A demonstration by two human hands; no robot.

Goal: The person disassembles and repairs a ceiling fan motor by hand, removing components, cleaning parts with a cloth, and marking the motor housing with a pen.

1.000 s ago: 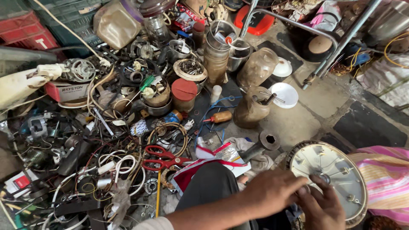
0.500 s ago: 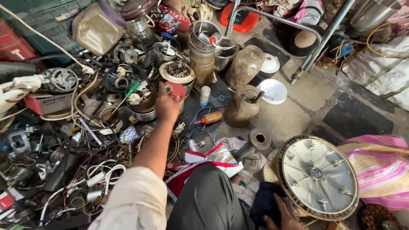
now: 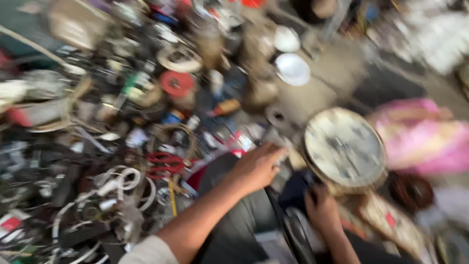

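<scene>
The picture is heavily blurred. My left hand (image 3: 256,167) is over my dark-trousered knee, its fingers curled, close to the left edge of a round white disc (image 3: 344,146) with a pale rim. Whether it holds anything I cannot tell. My right hand (image 3: 320,208) grips the underside of that disc, which stands tilted by my lap. A red-lidded container (image 3: 177,84) sits farther off in the clutter.
A heap of wires, cables, metal parts and red-handled scissors (image 3: 163,164) covers the ground to the left. A brown jug (image 3: 261,93) and a white saucer (image 3: 292,68) stand at the back. Pink striped cloth (image 3: 422,139) lies to the right.
My left hand has pulled back from the red-lidded container to beside the disc. The view has swung and blurred; the disc now sits higher and nearer the centre.
</scene>
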